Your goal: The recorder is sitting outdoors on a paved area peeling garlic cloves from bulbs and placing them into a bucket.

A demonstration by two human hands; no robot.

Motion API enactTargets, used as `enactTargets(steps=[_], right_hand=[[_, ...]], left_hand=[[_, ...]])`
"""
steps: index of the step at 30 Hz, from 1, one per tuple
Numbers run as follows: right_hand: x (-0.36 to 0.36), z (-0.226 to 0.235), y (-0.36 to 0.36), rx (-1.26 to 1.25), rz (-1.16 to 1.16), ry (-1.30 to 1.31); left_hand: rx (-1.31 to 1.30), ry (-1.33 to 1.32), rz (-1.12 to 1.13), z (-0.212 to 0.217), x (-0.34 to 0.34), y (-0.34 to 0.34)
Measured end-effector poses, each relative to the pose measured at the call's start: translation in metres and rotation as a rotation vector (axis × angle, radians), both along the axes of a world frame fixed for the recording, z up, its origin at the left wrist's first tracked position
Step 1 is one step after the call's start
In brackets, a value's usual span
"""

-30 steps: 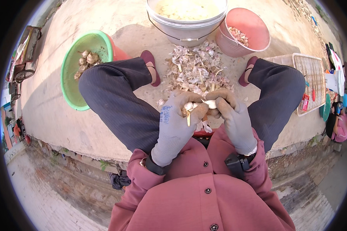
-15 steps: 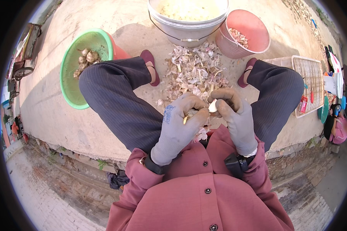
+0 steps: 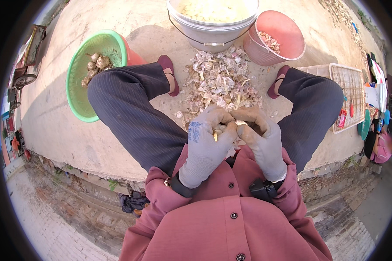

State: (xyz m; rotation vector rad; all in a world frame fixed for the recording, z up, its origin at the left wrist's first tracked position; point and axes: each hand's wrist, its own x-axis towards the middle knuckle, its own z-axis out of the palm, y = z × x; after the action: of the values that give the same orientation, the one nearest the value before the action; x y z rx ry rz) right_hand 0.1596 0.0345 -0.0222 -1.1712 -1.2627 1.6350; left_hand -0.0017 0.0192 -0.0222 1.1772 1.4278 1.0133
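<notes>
My left hand (image 3: 207,141), in a grey knit glove with a blue print, is closed around a garlic bulb (image 3: 221,128), mostly hidden by the fingers. A dry yellowish stem bit (image 3: 215,136) pokes out of that grip. Against it works my right hand (image 3: 265,138), gloved too, its thumb and fingers pinched on a pale garlic clove (image 3: 241,123). The fingertips of both hands meet. Beyond them a heap of garlic skins (image 3: 220,82) lies on the ground between my shoes.
A white bucket (image 3: 213,46) with pale cloves stands ahead, a pink bucket (image 3: 287,32) with unpeeled cloves beside it. To the left is a green basket (image 3: 76,93) holding garlic bulbs (image 3: 101,61). A crate (image 3: 350,82) lies right of my knee. Another person (image 3: 382,145) is farther right.
My hands have come closer together, the left shifting slightly right and the right slightly left. Less of the clove shows between the fingertips now.
</notes>
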Motion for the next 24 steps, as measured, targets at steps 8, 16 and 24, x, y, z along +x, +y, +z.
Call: enactTargets(steps=[8, 16, 24], right_hand=[[0.006, 0.003, 0.002, -0.285, -0.233, 0.138], [0.001, 0.067, 0.026, 0.241, -0.405, -0.011], [-0.020, 0.114, 0.148, 0.858, -0.386, -0.702]], left_hand=[[-0.168, -0.238, 0.214, -0.001, -0.016, 0.006], [-0.351, -0.380, 0.271, -0.007, -0.029, 0.007], [-0.120, 0.011, -0.027, 0.007, -0.015, 0.009]])
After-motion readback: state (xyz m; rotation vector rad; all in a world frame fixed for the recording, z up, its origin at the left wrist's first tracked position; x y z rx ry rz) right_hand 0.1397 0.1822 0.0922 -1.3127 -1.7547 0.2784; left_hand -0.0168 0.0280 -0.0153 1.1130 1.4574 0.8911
